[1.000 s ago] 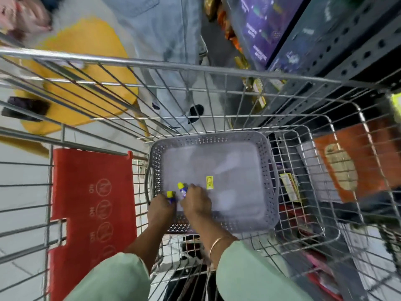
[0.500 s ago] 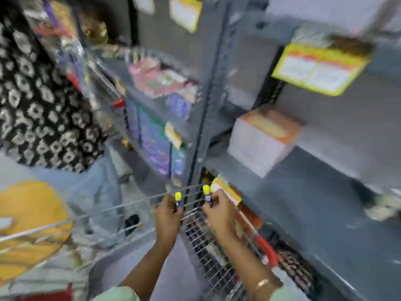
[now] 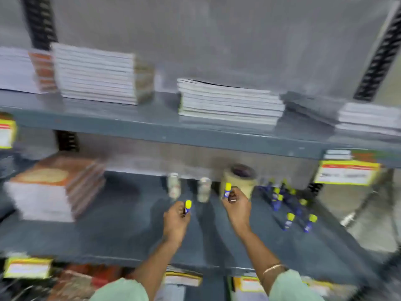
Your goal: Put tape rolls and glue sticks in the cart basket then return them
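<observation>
Each of your hands is closed around one upright glue stick, yellow cap up: left hand (image 3: pixel 175 216) with its glue stick (image 3: pixel 188 206), right hand (image 3: pixel 237 205) with its glue stick (image 3: pixel 227 190). The loose glue sticks (image 3: pixel 288 205) lie on the shelf (image 3: pixel 121 231) to the right, nearest your right hand, beside the tape roll (image 3: pixel 240 179)

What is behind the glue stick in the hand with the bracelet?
Right behind the glue stick in the right hand stands a beige tape roll on the shelf. The stick and fingers cover part of its front; what lies behind the roll is hidden.
</observation>
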`<state>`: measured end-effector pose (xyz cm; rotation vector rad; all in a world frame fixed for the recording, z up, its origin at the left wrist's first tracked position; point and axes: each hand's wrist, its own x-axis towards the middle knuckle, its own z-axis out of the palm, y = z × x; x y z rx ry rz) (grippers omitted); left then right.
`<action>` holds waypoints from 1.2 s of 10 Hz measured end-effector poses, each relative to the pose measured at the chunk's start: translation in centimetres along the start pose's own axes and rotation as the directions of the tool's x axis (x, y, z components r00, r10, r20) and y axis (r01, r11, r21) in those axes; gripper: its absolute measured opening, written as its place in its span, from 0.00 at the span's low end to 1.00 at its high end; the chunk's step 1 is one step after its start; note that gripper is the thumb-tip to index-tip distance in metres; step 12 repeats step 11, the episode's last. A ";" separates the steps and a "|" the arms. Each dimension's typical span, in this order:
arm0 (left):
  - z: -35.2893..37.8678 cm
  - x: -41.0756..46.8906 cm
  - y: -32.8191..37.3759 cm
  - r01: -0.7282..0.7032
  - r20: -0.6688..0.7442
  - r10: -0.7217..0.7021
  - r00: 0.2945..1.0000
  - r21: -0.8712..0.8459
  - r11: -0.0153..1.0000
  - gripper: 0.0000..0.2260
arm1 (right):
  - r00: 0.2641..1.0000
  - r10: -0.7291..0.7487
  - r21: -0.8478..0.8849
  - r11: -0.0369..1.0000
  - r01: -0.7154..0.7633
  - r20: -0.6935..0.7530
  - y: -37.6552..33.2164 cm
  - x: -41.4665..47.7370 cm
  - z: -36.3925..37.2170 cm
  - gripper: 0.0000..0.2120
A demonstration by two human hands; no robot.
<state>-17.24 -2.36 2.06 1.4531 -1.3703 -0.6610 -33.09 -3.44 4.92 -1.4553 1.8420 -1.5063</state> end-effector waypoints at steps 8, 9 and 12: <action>30.7 -9.4 6.6 -0.032 0.412 0.026 0.911 0.007 0.999 0.06 | 0.915 0.345 -0.194 0.903 -0.384 -0.208 21.0 3.2 -20.5 0.03; 30.9 -9.3 6.2 -0.031 0.416 0.028 0.909 -0.001 1.000 0.03 | 0.911 0.361 -0.188 0.898 -0.397 -0.199 21.4 3.5 -20.4 0.05; 29.7 -10.2 5.9 -0.030 0.462 0.050 0.886 -0.052 0.998 0.18 | 0.892 0.339 -0.047 0.928 -0.368 -0.300 21.0 2.2 -20.4 0.33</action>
